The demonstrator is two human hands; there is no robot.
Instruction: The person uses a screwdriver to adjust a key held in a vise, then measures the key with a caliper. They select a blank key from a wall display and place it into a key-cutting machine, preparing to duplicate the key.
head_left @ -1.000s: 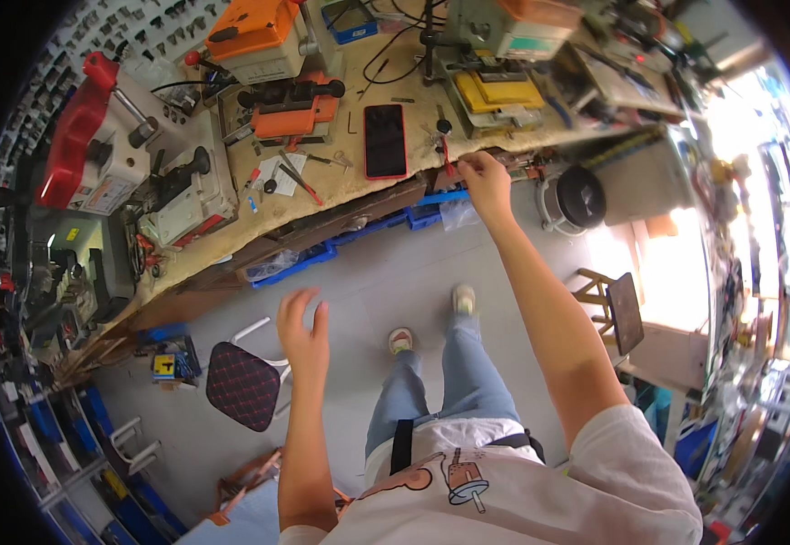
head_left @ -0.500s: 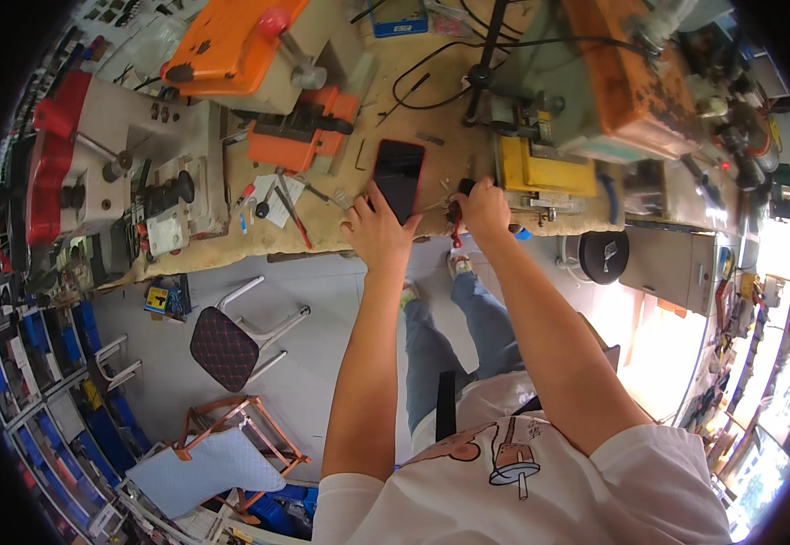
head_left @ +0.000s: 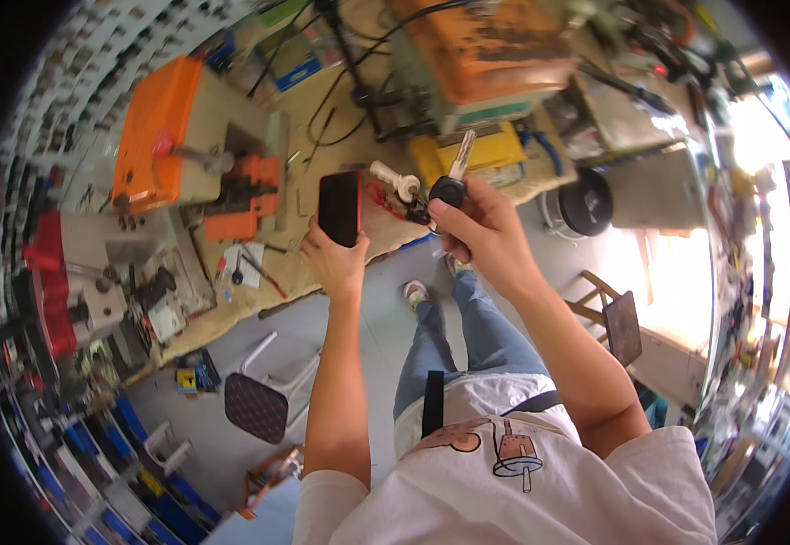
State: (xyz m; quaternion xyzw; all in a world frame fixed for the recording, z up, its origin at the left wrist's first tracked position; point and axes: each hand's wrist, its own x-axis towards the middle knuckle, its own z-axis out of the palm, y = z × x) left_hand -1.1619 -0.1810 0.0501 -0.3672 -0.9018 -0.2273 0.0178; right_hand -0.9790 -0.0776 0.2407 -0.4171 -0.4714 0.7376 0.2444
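Note:
My left hand [head_left: 333, 263] grips the lower end of a smartphone [head_left: 340, 202] with a dark screen and red edge, near the front of the worktop [head_left: 297, 277]. My right hand [head_left: 488, 229] is closed on a key bunch [head_left: 447, 191]: a key with a black head points up from my fingers, and paler metal pieces and something red hang at its left. Behind the bunch lies a yellow machine base [head_left: 495, 150]. A small white paper [head_left: 246, 265] with small tools lies left of my left hand.
Orange machines [head_left: 154, 118] [head_left: 481, 54] and a red-and-grey machine [head_left: 54, 282] crowd the worktop, with black cables between. Below are a padded chair [head_left: 254, 409], a round black stool [head_left: 577, 204], a wooden stool [head_left: 620, 327] and shelves of blue bins [head_left: 123, 490].
My left hand has reached up from below the bench and taken hold of the phone. My right hand has lifted the keys from the bench edge, and they are now raised.

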